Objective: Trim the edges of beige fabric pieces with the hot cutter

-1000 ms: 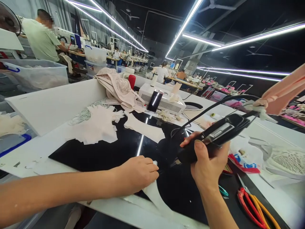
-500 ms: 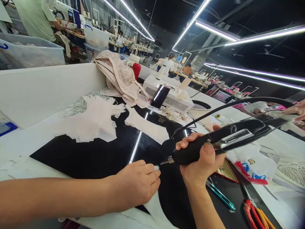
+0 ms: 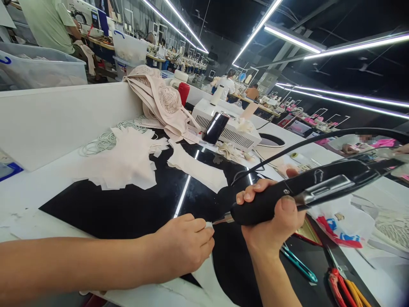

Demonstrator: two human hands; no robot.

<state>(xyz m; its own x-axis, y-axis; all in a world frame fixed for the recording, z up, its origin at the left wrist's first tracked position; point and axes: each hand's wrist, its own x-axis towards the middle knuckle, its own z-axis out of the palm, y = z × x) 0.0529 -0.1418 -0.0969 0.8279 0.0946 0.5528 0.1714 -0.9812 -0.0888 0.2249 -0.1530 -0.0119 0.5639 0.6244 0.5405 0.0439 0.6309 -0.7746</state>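
My right hand (image 3: 271, 221) is wrapped round a black corded hand tool (image 3: 255, 209), the thumb resting along its silver lever. A narrow metal tip on the tool points left toward my left hand (image 3: 187, 245). That hand is closed in a pinch, with a small whitish piece (image 3: 209, 224) showing at its fingertips right by the metal tip; whether they touch I cannot tell. Beneath both hands lies a glossy black sheet (image 3: 128, 217). A curved pale pink fabric piece (image 3: 198, 166) rests on it, beside a heap of pale fabric pieces (image 3: 128, 160).
Behind are a white vented box (image 3: 225, 123), a phone (image 3: 216, 128) and piled pink bras (image 3: 159, 98). Teal snips (image 3: 298, 262) and red-handled scissors (image 3: 338, 283) lie to the right. A black cable (image 3: 306, 138) arches over the tool. Other people sit in the background.
The tool has tilted slightly and its rear end has shifted a little to the right with my right hand. My left hand has stayed almost still.
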